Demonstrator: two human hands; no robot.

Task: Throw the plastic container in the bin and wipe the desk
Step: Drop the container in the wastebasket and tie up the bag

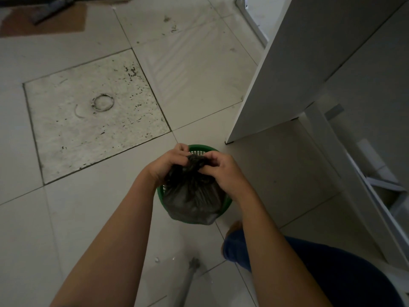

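Observation:
A green mesh bin (200,149) stands on the tiled floor below me. A black plastic bag (191,200) bulges out of it. My left hand (169,162) and my right hand (221,169) both pinch the bunched neck of the bag above the bin, fingers closed on the gathered plastic. No plastic container shows; what the bag holds is hidden. The desk top is out of view.
A white cabinet or desk side panel (287,69) rises at the right, with white shelving (365,173) beyond it. A stained square floor hatch (93,116) with a ring lies to the left. My knee in blue jeans (236,247) and a grey pole (188,282) are near the bottom.

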